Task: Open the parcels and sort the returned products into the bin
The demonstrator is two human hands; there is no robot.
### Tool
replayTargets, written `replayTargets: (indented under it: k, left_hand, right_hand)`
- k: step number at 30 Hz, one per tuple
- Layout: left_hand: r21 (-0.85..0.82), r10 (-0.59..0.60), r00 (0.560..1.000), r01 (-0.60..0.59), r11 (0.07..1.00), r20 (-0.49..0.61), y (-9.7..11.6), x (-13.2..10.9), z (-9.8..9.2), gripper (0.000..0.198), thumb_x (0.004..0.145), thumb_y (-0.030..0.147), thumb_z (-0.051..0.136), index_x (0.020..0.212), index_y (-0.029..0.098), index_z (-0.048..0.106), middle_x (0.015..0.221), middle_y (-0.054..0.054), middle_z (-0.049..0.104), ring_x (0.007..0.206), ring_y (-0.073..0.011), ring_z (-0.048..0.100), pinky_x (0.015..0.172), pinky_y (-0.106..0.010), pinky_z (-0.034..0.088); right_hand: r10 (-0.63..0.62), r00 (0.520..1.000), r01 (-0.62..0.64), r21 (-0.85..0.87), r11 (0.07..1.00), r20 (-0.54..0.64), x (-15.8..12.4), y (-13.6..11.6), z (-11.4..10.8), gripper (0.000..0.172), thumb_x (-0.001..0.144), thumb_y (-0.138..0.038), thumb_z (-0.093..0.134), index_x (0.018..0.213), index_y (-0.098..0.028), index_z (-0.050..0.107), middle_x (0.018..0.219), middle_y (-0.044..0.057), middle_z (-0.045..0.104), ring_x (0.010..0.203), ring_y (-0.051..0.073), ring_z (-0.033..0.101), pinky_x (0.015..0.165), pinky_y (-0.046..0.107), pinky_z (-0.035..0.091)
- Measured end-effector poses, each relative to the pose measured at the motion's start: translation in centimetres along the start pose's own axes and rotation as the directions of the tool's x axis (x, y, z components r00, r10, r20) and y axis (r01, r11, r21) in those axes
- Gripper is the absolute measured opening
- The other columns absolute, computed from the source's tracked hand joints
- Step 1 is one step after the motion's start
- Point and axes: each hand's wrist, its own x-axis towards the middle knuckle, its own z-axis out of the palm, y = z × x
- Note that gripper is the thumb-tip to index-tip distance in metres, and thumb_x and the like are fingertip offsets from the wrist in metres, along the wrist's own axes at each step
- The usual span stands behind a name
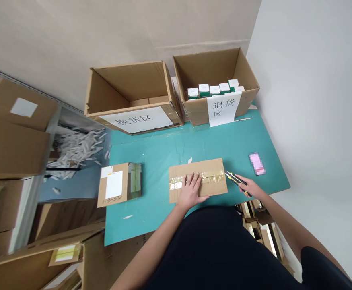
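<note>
A closed cardboard box (206, 189), its seam covered with shiny clear tape, lies on the teal tabletop in front of me. My left hand (190, 191) rests flat on its top, fingers stretched over the taped seam. At the box's right end, my right hand (250, 187) grips a black-and-yellow utility knife (238, 182), whose tip points at the end of the tape. Whether the tip touches the tape I cannot tell.
Two large open cartons stand at the back, the left carton (127, 112) and the right carton (194, 114), which holds several white-and-green boxes (215, 90). A smaller labelled carton (118, 185) sits left; a blurred pink item (257, 164) lies right. Stacked cartons (13, 149) fill the left side.
</note>
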Motion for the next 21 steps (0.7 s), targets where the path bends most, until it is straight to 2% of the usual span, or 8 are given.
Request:
replayTargets:
  k: [3,7,11,17,21]
  left_hand:
    - [-0.003,0.005,1.0,-0.005,1.0,0.015,0.1,0.0,-0.2,0.092,0.075,0.071,0.066,0.147,0.016,0.048,0.153,-0.019,0.049,0.144,-0.0428,0.038,0.122,-0.061,0.015]
    - [-0.005,-0.003,1.0,0.003,1.0,0.029,0.2,0.0,-0.5,0.086,0.075,0.072,0.066,0.142,0.019,0.054,0.153,-0.018,0.048,0.144,-0.0421,0.038,0.123,-0.061,0.015]
    - [-0.018,0.006,1.0,-0.006,1.0,-0.006,0.0,0.1,-0.4,0.084,0.075,0.071,0.067,0.139,0.018,0.056,0.151,-0.019,0.05,0.143,-0.0427,0.039,0.122,-0.062,0.017]
    - [-0.001,0.003,1.0,-0.003,1.0,-0.002,-0.1,0.3,-0.4,0.086,0.074,0.072,0.067,0.137,0.015,0.056,0.15,-0.021,0.051,0.143,-0.0427,0.039,0.122,-0.063,0.016]
    - [0.006,0.007,1.0,-0.007,1.0,0.017,0.0,0.2,-0.6,0.085,0.074,0.073,0.066,0.137,0.016,0.056,0.151,-0.02,0.05,0.143,-0.042,0.039,0.122,-0.062,0.015]
  right_hand:
    - [0.014,1.0,-0.014,-0.027,1.0,-0.008,-0.4,-0.1,0.0,0.077,0.086,-0.045,0.062,0.157,-0.026,0.037,0.067,-0.007,0.059,0.041,0.007,0.047,0.037,0.018,0.036]
    - [0.011,1.0,-0.01,-0.052,0.999,0.023,-0.4,-0.7,-1.1,0.073,0.088,-0.042,0.06,0.156,-0.029,0.038,0.067,-0.007,0.06,0.041,0.007,0.046,0.037,0.018,0.036]
    - [0.053,0.997,-0.047,-0.118,0.992,0.048,0.0,-2.0,-1.7,0.071,0.088,-0.038,0.061,0.156,-0.03,0.04,0.065,-0.007,0.059,0.039,0.006,0.045,0.035,0.018,0.035]
    - [0.02,0.993,-0.027,-0.054,0.998,-0.113,-1.0,-1.5,2.0,0.071,0.089,-0.04,0.056,0.157,-0.029,0.038,0.068,-0.007,0.057,0.04,0.006,0.046,0.037,0.018,0.037]
    - [0.007,0.993,-0.006,0.013,1.0,-0.119,-1.7,-0.4,3.1,0.079,0.085,-0.049,0.06,0.157,-0.025,0.037,0.066,-0.007,0.056,0.04,0.008,0.046,0.036,0.02,0.038]
